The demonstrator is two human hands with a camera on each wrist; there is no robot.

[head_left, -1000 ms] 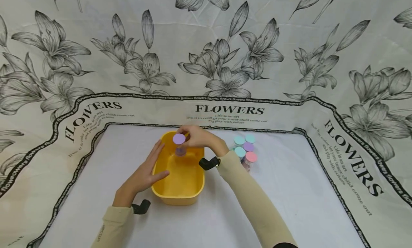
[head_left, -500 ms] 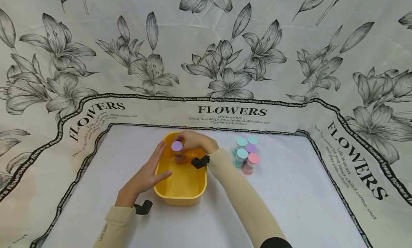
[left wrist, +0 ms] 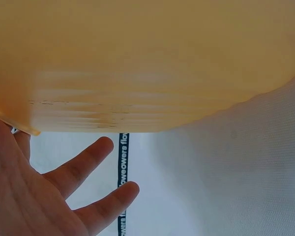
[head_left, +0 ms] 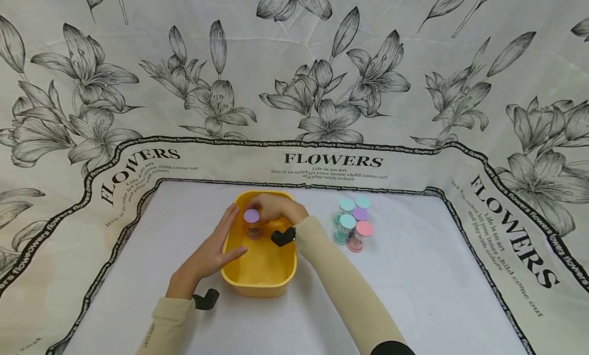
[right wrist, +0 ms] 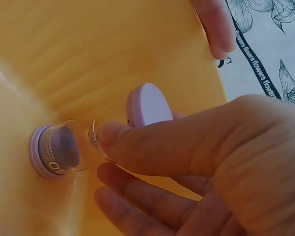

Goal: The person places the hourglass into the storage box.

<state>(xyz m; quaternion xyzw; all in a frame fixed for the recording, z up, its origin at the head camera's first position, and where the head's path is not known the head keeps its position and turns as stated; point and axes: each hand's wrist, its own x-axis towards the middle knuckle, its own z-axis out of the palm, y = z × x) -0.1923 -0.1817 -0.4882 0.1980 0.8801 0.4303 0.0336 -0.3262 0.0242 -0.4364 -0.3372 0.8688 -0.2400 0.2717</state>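
A small purple-capped sand timer [head_left: 251, 216] stands inside the yellow tub [head_left: 259, 265], towards its far left. My right hand [head_left: 275, 207] reaches into the tub and pinches the timer at its clear waist between thumb and fingers. In the right wrist view the sand timer's purple base [right wrist: 42, 152] is close to the tub's surface, with purple sand in the lower bulb. My left hand [head_left: 209, 252] lies along the tub's left rim, its thumb over the inside. The left wrist view shows outstretched fingers [left wrist: 108, 206] beside the tub's outer wall [left wrist: 152, 54].
Right of the tub stands a cluster of several sand timers: teal ones [head_left: 343, 233], a pink one [head_left: 360, 237] and a purple one [head_left: 360, 214]. A white cloth [head_left: 437, 283] covers the table. Behind it hangs a flower-printed cloth [head_left: 331, 109].
My right hand has moved down into the tub with the purple sand timer, slightly towards me. My left hand has kept its place at the left rim.
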